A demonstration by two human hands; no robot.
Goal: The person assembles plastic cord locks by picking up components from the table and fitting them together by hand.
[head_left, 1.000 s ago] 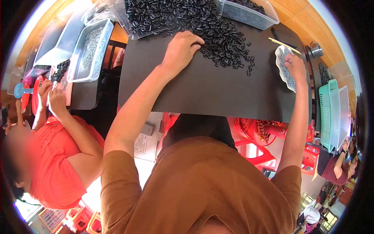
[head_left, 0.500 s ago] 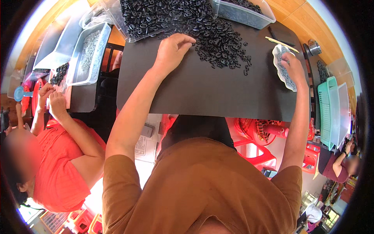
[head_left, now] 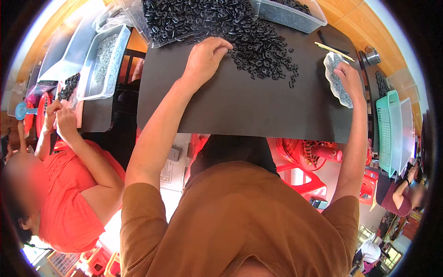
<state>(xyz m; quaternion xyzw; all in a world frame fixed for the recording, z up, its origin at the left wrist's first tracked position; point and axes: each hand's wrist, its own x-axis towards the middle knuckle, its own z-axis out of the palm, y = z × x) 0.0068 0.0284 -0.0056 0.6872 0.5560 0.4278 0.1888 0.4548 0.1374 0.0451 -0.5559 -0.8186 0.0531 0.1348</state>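
My left hand [head_left: 204, 59] is at the left edge of a heap of small black plastic pieces with holes [head_left: 258, 48]. Its thumb and forefinger are pinched together; whatever lies between them is too small to make out. At the right, my right hand [head_left: 350, 79] reaches into a white, wavy-edged dish [head_left: 344, 102] of small grey metal parts [head_left: 335, 61]. The fingers there are drawn together, and their tips are partly hidden among the parts. Both forearms rest close to the dark table [head_left: 221, 106].
Behind the heap lie a clear tub [head_left: 159, 44] and a clear bin [head_left: 290, 18] with black pieces. Yellowish sticks [head_left: 334, 51] lie beyond the dish, with a metal cup [head_left: 372, 56] and green basket [head_left: 387, 134] rightward. A co-worker in red [head_left: 78, 194] handles parts at the left.
My right fingers have shifted slightly within the dish of metal parts. My left hand stays pinched in nearly the same place. The co-worker's hands at the left have moved a little.
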